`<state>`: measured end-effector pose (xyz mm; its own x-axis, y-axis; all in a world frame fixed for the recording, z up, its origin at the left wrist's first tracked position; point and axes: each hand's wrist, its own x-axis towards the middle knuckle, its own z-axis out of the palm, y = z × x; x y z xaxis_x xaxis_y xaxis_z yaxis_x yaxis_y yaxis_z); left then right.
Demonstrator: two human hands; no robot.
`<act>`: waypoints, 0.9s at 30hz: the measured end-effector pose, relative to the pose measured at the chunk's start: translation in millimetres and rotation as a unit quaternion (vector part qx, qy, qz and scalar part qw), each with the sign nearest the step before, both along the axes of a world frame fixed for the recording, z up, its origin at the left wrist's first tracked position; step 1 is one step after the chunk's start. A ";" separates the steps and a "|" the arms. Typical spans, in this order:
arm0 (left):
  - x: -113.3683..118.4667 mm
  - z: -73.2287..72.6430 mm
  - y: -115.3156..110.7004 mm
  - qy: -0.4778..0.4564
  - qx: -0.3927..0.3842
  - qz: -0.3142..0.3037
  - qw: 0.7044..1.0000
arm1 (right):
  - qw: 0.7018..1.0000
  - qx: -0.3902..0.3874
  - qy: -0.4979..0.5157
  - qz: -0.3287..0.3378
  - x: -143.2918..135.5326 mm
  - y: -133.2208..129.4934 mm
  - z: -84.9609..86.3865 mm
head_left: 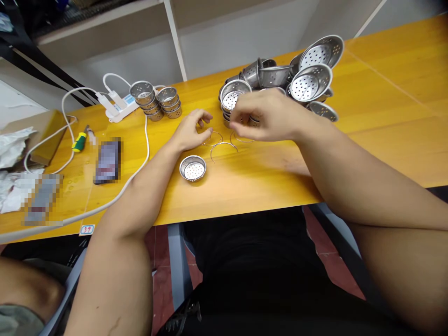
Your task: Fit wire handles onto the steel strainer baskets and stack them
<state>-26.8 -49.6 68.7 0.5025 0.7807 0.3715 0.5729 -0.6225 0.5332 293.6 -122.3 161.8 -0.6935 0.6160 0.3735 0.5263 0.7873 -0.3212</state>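
My left hand [193, 130] is over the table with its thumb and fingers apart, beside thin wire rings [224, 143]; I cannot tell whether the thumb touches one. Just nearer to me, a small perforated metal cup [193, 169] stands upright by my left forearm. My right hand [261, 115] hovers in front of a stack of perforated metal cups [236, 87], its fingers curved and the thumb a little apart from them. Nothing shows in its grasp, though the far fingers are partly hidden. Another wire ring [245, 140] lies under that hand.
More perforated cups [311, 84] lie heaped at the back right. Two short cup stacks [170, 102] stand by a white power strip [121, 109]. A white cable [146, 140] crosses the left side, near a green-yellow screwdriver [80, 142] and a blurred phone-like object [108, 161].
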 end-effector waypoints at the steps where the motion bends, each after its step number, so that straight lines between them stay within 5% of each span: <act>1: 0.3 4.4 -4.1 0.029 -0.013 -0.011 0.999 | 0.998 -0.035 -0.033 0.028 -1.4 0.1 -2.8; 5: 5.1 18.0 -18.7 0.123 -0.039 -0.060 0.990 | 0.985 -0.074 -0.153 0.016 -13.7 6.8 -26.0; 10: 9.1 19.8 -20.5 0.118 -0.050 -0.081 0.988 | 0.977 -0.058 -0.202 -0.029 -35.1 16.7 -50.2; 21: 8.7 8.7 -12.0 0.087 -0.039 -0.064 0.993 | 0.977 -0.026 -0.205 -0.058 -49.6 12.0 -54.1; 27: 6.2 -0.6 6.8 -0.087 0.005 0.004 0.996 | 0.995 -0.049 -0.087 -0.029 -41.5 15.6 -56.9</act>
